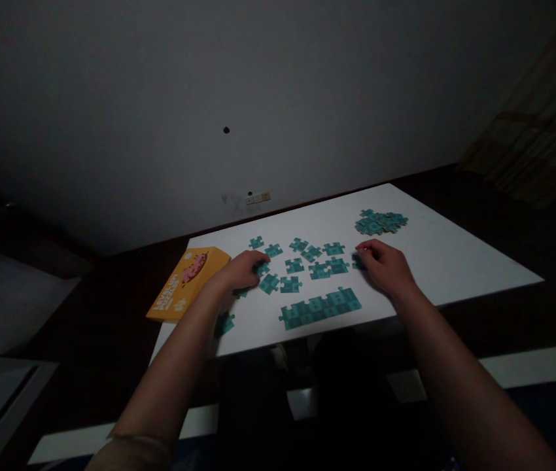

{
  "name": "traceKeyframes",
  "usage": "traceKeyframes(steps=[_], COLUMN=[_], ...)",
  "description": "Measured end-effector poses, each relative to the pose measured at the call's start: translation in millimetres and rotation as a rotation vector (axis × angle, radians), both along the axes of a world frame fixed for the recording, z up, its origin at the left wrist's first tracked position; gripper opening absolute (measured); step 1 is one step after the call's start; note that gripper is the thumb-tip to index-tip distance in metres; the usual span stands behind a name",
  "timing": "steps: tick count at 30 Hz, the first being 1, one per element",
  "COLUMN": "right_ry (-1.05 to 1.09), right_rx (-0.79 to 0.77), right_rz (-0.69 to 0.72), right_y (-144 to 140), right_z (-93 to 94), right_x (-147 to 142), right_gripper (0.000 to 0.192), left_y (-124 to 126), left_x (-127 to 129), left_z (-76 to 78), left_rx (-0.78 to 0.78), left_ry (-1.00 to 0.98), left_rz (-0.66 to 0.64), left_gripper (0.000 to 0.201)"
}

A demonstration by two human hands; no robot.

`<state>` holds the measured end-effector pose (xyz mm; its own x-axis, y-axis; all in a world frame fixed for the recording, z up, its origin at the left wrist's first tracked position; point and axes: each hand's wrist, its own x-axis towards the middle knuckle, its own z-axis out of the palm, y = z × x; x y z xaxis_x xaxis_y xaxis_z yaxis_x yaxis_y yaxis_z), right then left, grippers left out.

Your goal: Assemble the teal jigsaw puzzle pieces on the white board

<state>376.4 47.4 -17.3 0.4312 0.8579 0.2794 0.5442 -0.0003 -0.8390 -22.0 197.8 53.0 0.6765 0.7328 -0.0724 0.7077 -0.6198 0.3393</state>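
My left hand is at the left of the white table, its fingers curled over a teal puzzle piece. My right hand is right of the loose pieces, fingers bent around another teal puzzle piece, partly hidden under them. Between my hands lie several loose puzzle pieces, some of them touching. A joined strip of puzzle pieces lies nearer the front edge. One more puzzle piece sits by my left forearm, partly covered.
A heap of puzzle pieces lies at the back right of the white table. The yellow puzzle box stands on the left edge, beside my left forearm. Behind the table rises a grey wall with a socket.
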Motion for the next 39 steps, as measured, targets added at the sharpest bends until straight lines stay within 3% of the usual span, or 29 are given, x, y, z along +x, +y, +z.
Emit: traceKeyframes(steps=[7, 14, 20, 23, 26, 29, 39], right_ry=[-0.025, -0.011, -0.011, -0.009, -0.005, -0.010, 0.000], right_rx=[-0.007, -0.021, -0.002, 0.003, 0.005, 0.003, 0.020], right_rz=[0.018, 0.024, 0.025, 0.016, 0.012, 0.007, 0.030], right_y=[1, 1, 2, 2, 2, 1, 1], right_z=[-1.5, -5.5, -13.2, -13.0, -10.5, -8.9, -9.7], right_x=[1, 3, 7, 7, 7, 6, 6], right_gripper=[0.030, 0.033, 0.032, 0.031, 0.031, 0.030, 0.026], left_y=[3, 4, -11, -39, -71, -91, -92], left_x=[-13, -18, -16, -6, 12, 31, 60], left_z=[2.9, 1.1, 13.9, 14.7, 7.3, -1.7, -11.7], left_rx=[0.001, 0.044, 0.134, 0.136, 0.086, 0.071, 0.062], left_ry=[0.003, 0.107, 0.086, -0.012, -0.104, -0.121, -0.074], left_rz=[0.122, 0.143, 0.114, 0.043, -0.068, -0.100, -0.047], left_gripper=[0.055, 0.057, 0.057, 0.051, 0.050, 0.054, 0.046])
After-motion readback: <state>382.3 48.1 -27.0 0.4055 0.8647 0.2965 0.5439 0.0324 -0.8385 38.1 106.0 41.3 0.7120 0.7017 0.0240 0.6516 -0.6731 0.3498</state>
